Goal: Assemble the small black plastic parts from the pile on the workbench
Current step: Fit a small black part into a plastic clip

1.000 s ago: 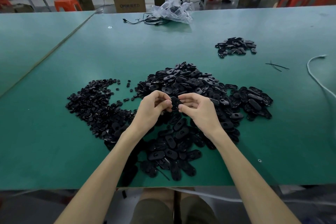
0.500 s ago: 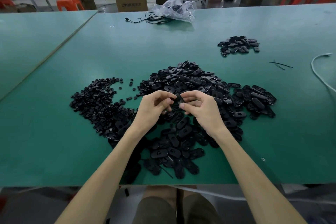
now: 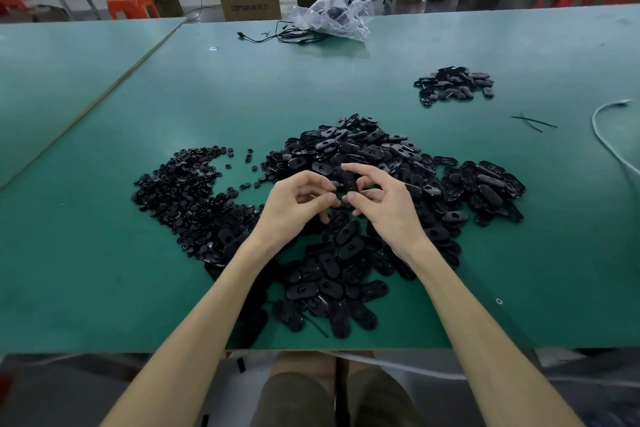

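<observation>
A big pile of black oval plastic shells (image 3: 367, 156) covers the middle of the green workbench (image 3: 104, 253). To its left lies a heap of smaller black parts (image 3: 180, 198). Above the pile my left hand (image 3: 298, 208) and my right hand (image 3: 384, 204) meet, fingers curled. Between their fingertips stands one black oval part (image 3: 349, 181), pinched by both hands; the thumbs nearly touch below it. A smaller separate pile of black parts (image 3: 453, 84) lies at the back right.
A crumpled clear plastic bag (image 3: 332, 15) and thin black wires (image 3: 280, 35) lie at the far edge. A white cable (image 3: 609, 142) curves at the right, near loose black strips (image 3: 533, 121). Cardboard boxes and orange stools stand beyond the bench.
Both hands stay together over the pile. The fingers have shifted on the black part and my right index finger now reaches over its top.
</observation>
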{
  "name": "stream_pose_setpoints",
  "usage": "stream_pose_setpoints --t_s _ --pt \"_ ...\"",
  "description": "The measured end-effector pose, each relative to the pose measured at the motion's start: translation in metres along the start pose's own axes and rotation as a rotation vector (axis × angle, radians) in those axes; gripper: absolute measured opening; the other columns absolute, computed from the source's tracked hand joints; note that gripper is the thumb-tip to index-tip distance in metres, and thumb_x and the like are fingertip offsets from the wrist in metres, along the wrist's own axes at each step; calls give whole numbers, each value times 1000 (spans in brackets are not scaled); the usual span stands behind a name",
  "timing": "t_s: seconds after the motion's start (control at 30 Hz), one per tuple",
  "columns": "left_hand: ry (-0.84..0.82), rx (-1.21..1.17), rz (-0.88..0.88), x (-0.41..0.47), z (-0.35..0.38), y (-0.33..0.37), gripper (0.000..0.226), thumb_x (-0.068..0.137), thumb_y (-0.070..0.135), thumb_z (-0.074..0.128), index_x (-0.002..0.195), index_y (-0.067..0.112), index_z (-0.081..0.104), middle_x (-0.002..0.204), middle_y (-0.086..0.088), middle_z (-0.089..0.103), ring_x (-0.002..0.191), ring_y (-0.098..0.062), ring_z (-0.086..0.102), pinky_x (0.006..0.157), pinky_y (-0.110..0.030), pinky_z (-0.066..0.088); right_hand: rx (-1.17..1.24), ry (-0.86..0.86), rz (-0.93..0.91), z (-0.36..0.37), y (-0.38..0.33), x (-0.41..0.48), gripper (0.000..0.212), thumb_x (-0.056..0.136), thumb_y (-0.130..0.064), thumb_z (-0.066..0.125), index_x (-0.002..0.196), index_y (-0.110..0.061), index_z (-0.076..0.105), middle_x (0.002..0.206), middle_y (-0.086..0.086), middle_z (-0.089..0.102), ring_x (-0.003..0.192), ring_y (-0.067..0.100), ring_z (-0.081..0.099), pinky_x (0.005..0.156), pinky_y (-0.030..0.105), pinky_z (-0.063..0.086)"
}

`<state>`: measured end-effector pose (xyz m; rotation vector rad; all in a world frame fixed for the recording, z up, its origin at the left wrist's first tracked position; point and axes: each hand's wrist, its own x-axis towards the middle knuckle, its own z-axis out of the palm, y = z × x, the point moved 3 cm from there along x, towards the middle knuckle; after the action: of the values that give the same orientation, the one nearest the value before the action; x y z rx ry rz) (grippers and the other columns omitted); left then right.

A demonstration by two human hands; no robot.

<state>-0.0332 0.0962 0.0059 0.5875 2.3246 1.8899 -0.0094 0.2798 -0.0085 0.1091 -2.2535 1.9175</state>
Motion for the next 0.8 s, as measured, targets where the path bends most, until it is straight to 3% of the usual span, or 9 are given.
stream_pose_setpoints --t_s 0.13,0.3,0.63,0.8 --pt "-1 38 3 0 1 0 8 93 8 75 99 4 71 92 -1 79 64 -18 70 72 -24 57 25 61 19 -1 -1 -2 28 95 -2 72 110 -26 77 92 4 69 84 21 76 72 24 59" --pt "12 70 -7 0 -1 -1 7 91 10 78 97 8 74 91 8 76 67 -21 70 74 -28 59 73 94 40 -2 -3 -3 12 94 -7 75 100 -18 73 88 4 78 75 15 75 67 21 57" --pt "81 105 13 -2 -2 0 8 93 8 75 101 10 75 91 -4 76 68 -17 68 74 -32 60 86 63 49 -1 -2 -2 7 95 -8 75 99 -13 72 86 3 80 80 14 77 67 23 60" --pt "84 123 -11 -1 0 -1 11 92 6 76 101 5 70 93 -11 75 68 -19 68 71 -29 59 116 3 67 1 0 -3 12 91 -7 80 98 -9 71 87 9 80 86 25 79 72 27 61"
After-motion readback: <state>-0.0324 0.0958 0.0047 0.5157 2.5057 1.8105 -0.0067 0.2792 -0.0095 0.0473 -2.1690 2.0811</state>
